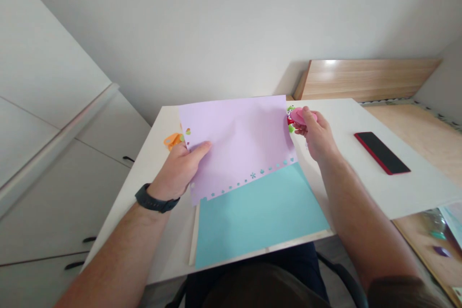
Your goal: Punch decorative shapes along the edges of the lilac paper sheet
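A lavender sheet of paper [238, 139] is raised at a tilt above the table, with small flower-like and other shaped holes along its lower edge and a few on its left edge. My left hand [184, 166] grips its left side, thumb on top and fingers hidden behind. In my right hand [317, 132] is a pink craft punch [299, 115], held close beside the sheet's right edge; whether they touch I cannot tell. Below the lavender sheet lies a light blue sheet [260, 221], partly covered by it.
Orange scissors-like handles [171, 141] show left of the lavender sheet. Green and red items with eye shapes [290, 118] stand behind its right edge. A black phone-like slab with a red side [382, 153] lies on the white table [346, 187] at right. White cabinets [46, 168] stand at left.
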`<action>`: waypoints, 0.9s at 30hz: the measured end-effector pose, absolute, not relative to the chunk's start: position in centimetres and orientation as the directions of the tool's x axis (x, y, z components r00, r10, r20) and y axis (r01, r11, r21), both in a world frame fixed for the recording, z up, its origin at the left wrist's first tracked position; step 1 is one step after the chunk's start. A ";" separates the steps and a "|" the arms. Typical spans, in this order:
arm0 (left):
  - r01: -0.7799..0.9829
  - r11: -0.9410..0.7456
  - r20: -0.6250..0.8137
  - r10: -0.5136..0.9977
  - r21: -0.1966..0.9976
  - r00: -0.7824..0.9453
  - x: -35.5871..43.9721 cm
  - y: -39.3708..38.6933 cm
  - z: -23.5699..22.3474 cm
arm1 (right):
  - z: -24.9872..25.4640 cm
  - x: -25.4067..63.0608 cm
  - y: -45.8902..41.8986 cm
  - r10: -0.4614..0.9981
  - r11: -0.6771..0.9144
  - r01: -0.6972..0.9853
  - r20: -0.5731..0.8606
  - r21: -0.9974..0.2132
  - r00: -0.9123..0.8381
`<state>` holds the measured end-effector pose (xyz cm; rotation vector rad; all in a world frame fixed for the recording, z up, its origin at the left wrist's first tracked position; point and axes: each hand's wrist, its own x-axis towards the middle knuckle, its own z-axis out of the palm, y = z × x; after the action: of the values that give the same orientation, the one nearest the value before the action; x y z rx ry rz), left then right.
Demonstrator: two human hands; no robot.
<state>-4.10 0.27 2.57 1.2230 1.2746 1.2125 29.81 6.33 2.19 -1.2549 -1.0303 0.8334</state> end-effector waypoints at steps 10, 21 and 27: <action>0.072 0.019 -0.022 0.999 0.997 0.037 -3.6 -0.2 3.4 | 2.0 29.7 6.3 0.961 0.117 -0.036 0.104 -0.993 0.256; 0.110 0.012 -0.014 1.000 0.994 0.021 -3.6 -0.2 3.5 | 1.9 29.8 6.5 0.960 0.116 -0.045 0.101 -0.992 0.260; 0.080 0.013 -0.016 0.999 0.997 0.046 -3.4 -0.4 3.8 | 1.5 30.2 6.9 0.956 0.139 0.006 0.136 -0.990 0.260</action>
<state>-3.39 -0.39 3.84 1.2789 1.2395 1.1250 30.20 6.91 1.55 -1.2118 -1.0691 0.9222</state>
